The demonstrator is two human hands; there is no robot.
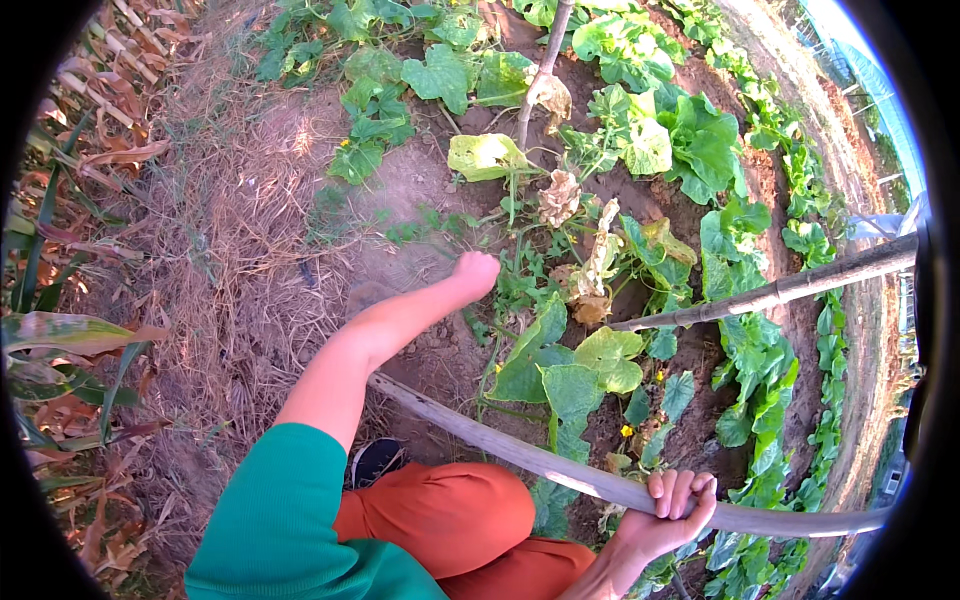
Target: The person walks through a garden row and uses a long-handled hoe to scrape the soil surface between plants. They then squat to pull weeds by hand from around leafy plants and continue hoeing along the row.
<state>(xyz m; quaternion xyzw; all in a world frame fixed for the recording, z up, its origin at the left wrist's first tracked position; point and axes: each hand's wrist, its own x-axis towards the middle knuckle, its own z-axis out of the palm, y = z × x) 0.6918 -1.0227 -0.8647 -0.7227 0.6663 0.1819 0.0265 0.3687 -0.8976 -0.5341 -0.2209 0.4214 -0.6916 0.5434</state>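
My left hand (477,274) reaches forward at the end of a bare forearm, its fingers curled into a fist low over the soil. Leafy green weeds (521,281) stand just beside it; whether stems are inside the fist is hidden. My right hand (675,501) is closed around a long wooden handle (510,448), which slants across in front of my bent knees. The handle's far end passes behind my left forearm. Beyond that arm a flat brownish piece (366,297) lies on the ground; I cannot tell if it joins the handle.
Broad-leaved vine plants (568,394) with yellow flowers and withered leaves (560,199) grow ahead. A slanted wooden pole (780,290) and an upright stake (541,71) rise among them. Leafy green rows (701,142) run along the right. Dry straw (240,262) and corn plants (82,337) lie left.
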